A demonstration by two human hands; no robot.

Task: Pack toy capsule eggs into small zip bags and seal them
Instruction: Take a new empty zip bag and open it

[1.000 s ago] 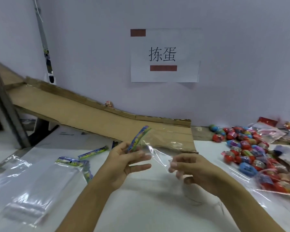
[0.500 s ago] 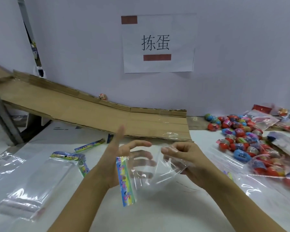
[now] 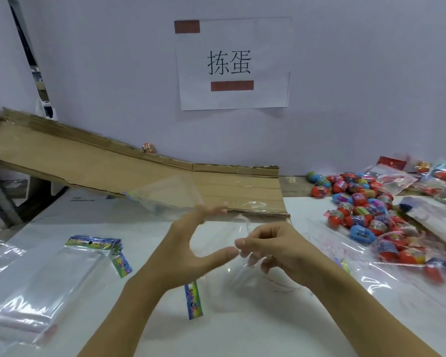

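Observation:
A clear small zip bag (image 3: 218, 275) with a colourful header strip hangs between my hands above the white table (image 3: 242, 331). My right hand (image 3: 276, 251) pinches the bag's clear edge with curled fingers. My left hand (image 3: 191, 248) is spread, fingers straight and blurred, thumb pointing at my right hand, touching the clear film. Whether it is inside the bag is unclear. A pile of red and blue toy capsule eggs (image 3: 358, 202) lies at the right, away from both hands.
A stack of empty zip bags (image 3: 62, 274) lies at the left. A cardboard ramp (image 3: 139, 173) slopes down along the wall, one egg (image 3: 149, 147) at its back edge. Filled bags (image 3: 397, 177) and plastic sheets lie at the far right.
The bag's colourful strip swung from up at my left fingers to hanging below my left wrist. My left hand spread open, and my right hand closed in on the bag's edge.

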